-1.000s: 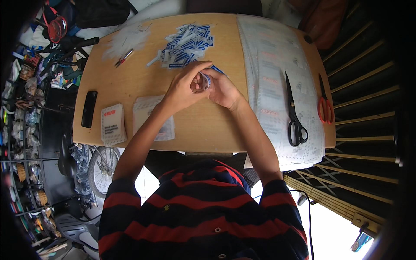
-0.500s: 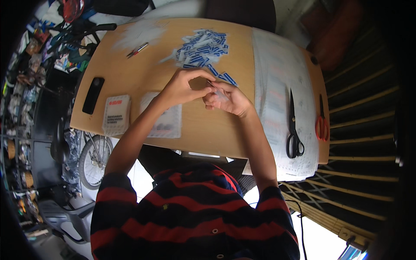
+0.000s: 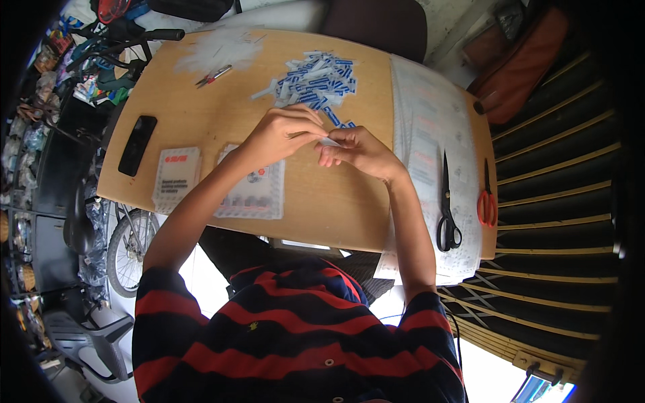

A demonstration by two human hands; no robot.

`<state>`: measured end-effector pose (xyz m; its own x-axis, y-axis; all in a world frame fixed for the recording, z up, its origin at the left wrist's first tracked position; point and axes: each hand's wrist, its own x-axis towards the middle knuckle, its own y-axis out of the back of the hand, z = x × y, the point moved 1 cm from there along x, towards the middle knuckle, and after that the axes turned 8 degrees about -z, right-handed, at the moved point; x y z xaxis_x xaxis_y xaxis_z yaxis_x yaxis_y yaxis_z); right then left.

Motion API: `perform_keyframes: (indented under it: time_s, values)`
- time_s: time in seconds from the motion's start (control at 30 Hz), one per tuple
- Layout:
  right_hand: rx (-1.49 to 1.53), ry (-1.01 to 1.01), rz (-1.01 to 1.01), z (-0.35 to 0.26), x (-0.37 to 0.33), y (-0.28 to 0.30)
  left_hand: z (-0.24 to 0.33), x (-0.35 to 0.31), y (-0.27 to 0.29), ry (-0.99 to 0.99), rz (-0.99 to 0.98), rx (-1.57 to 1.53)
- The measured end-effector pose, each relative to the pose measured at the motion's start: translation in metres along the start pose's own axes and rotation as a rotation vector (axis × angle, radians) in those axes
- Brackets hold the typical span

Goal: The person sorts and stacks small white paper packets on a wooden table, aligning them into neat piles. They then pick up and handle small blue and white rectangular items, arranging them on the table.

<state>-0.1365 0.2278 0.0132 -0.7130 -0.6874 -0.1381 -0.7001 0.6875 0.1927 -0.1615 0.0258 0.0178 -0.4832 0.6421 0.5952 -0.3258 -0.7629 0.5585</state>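
Observation:
Over the middle of the table, both my hands meet at a small pale translucent strip (image 3: 328,142). My left hand (image 3: 282,133) pinches toward its upper end, fingertips pressed together. My right hand (image 3: 366,153) grips it between thumb and fingers, with the other fingers curled. Part of the strip is hidden by the fingers. Just beyond the hands lies a loose pile of small blue-and-white strips (image 3: 321,75), a few of them strayed close to my fingertips. Left of the near forearm sit two stacks of printed translucent sheets, a smaller one (image 3: 177,176) and a larger one (image 3: 255,195).
Red-handled snips (image 3: 216,75) lie near pale clear scraps (image 3: 218,50) at the far left. A black phone (image 3: 138,146) rests by the left edge. Large translucent sheets (image 3: 430,121) cover the right side, with black scissors (image 3: 446,208) and red-handled scissors (image 3: 487,201) there.
My left hand's fingers have closed from a rounded, open loop into a flatter pinch at the strip. My right hand has turned palm-down somewhat. The whole view has shifted slightly.

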Motion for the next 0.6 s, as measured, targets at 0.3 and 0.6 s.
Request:
perform_keyframes:
  time_s: [0.3, 0.6]
  values:
    - [-0.143, -0.102, 0.081, 0.000, -0.016, 0.038, -0.033, 0.029, -0.026, -0.083, -0.062, 0.003]
    - [-0.409, -0.244, 0.276, 0.003, -0.009, 0.041, -0.052, 0.038, -0.031, -0.054, -0.073, 0.053]
